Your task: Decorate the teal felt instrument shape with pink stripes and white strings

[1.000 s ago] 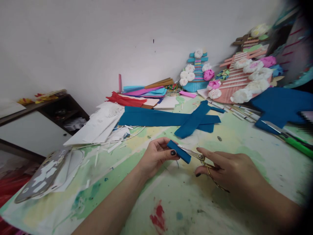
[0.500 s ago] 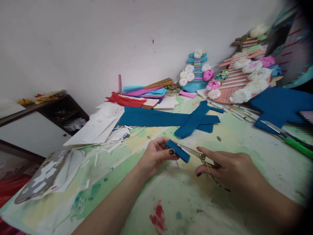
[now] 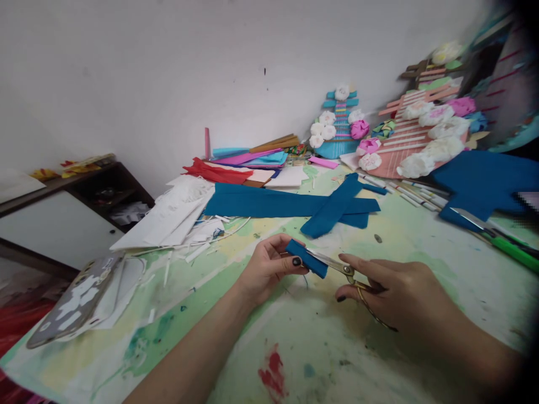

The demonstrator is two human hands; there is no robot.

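My left hand (image 3: 272, 266) pinches a small folded strip of blue paper (image 3: 314, 265) between thumb and fingers, above the table. In my right hand (image 3: 391, 286) is a pair of gold-handled scissors (image 3: 347, 270), its blades lying along the upper edge of that strip. How far the blades part is too fine to make out. Behind my hands, a long blue strip (image 3: 261, 201) lies flat, with a shorter blue piece (image 3: 330, 210) crossing over its right end.
A phone (image 3: 71, 306) lies at the left edge beside white paper (image 3: 164, 216). Coloured paper (image 3: 252, 157) is piled at the back. Flower-decorated instrument-shaped crafts (image 3: 337, 129) lean at the wall. A green-handled cutter (image 3: 509, 249) and blue sheet (image 3: 484, 174) lie right.
The scissors and my right hand have shifted very slightly, and the blades now lie more along the strip's edge. My left hand keeps its hold on the strip almost unmoved.
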